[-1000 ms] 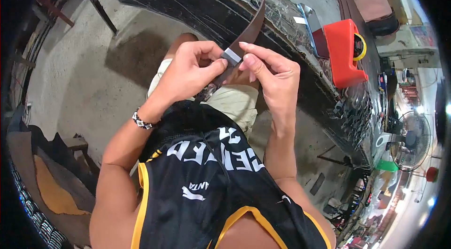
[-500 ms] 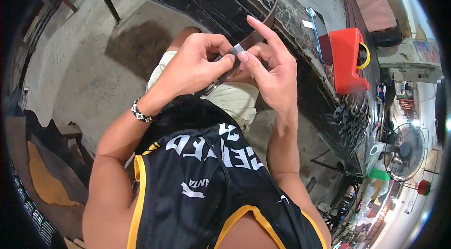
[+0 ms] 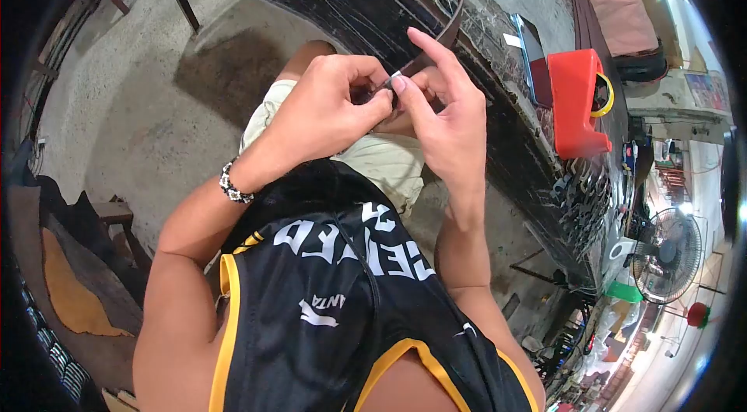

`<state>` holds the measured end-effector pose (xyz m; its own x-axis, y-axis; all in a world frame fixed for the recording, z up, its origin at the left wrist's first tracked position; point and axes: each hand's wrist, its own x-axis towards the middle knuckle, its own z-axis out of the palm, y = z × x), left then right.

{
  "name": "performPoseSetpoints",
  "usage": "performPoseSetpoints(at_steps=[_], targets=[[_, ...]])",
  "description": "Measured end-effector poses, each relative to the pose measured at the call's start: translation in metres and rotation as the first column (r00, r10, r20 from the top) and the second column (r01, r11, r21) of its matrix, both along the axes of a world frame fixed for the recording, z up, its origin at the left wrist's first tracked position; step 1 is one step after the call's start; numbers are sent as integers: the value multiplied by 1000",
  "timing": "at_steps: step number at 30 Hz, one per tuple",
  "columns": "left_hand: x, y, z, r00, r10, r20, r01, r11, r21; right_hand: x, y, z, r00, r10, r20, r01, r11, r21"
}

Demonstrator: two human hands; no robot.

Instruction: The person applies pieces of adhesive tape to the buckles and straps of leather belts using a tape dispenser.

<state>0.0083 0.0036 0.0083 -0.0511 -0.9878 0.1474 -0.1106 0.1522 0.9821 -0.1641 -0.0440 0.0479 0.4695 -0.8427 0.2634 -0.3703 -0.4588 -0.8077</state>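
My left hand [image 3: 331, 105], with a beaded bracelet at the wrist, is closed in a pinch above my lap. Right beside it, my right hand [image 3: 447, 120] pinches with its thumb, its index finger stretched upward. Between the two sets of fingertips is the end of a brown leather strap [image 3: 461, 3], with a small pale grey piece [image 3: 395, 79] on it that I cannot make out clearly. The strap runs from the fingers up over the table edge. Fingers cover most of the held part.
A worn dark table [image 3: 498, 46] runs diagonally on the right. On it are a red tape dispenser [image 3: 572, 105] with yellow tape, a phone [image 3: 531, 58] and a pile of metal pieces [image 3: 583, 194]. A fan [image 3: 668, 255] stands beyond; leather pieces [image 3: 74, 287] lie at lower left.
Both hands stay pinched together at nearly the same spot. The pale piece at the fingertips shows smaller and tilted differently, and the dark strip below the hands is less visible.
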Motion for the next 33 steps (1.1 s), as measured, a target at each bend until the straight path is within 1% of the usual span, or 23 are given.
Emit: performPoseSetpoints(at_steps=[5, 8, 11, 14, 17, 20, 23, 26, 29, 33], targets=[[-1, -1, -1, 998, 32, 49, -30, 999, -25, 1, 2, 9, 990, -59, -131, 60, 998, 0], [-1, 0, 1, 999, 28, 46, -26, 999, -29, 5, 6, 15, 976, -117, -185, 114, 993, -25], [-1, 0, -2, 1000, 16, 11, -16, 1000, 1, 6, 8, 20, 961, -139, -239, 138, 990, -24], [2, -1, -3, 995, -17, -99, 18, 1000, 4, 5, 7, 27, 924, -158, -349, 161, 987, -19], [5, -4, -7, 962, -74, -262, 81, 997, 13, 4, 7, 21, 958, -143, -249, 150, 989, 6], [6, -4, -7, 932, -67, -356, 81, 996, 26, 0, 2, 5, 996, -72, 43, 64, 983, 170], [3, -3, -7, 857, -79, -509, 124, 991, 56, 0, 8, 0, 951, -34, 308, -68, 947, 315], [5, -3, -9, 825, -130, -549, 195, 979, 61, -6, 7, -4, 920, 6, 392, -140, 939, 314], [1, -2, -10, 792, -135, -595, 244, 964, 107, -6, 10, 4, 869, -16, 494, -204, 898, 389], [-3, -4, -16, 796, -150, -587, 230, 971, 65, -22, 6, 3, 882, 6, 472, -213, 897, 388]])
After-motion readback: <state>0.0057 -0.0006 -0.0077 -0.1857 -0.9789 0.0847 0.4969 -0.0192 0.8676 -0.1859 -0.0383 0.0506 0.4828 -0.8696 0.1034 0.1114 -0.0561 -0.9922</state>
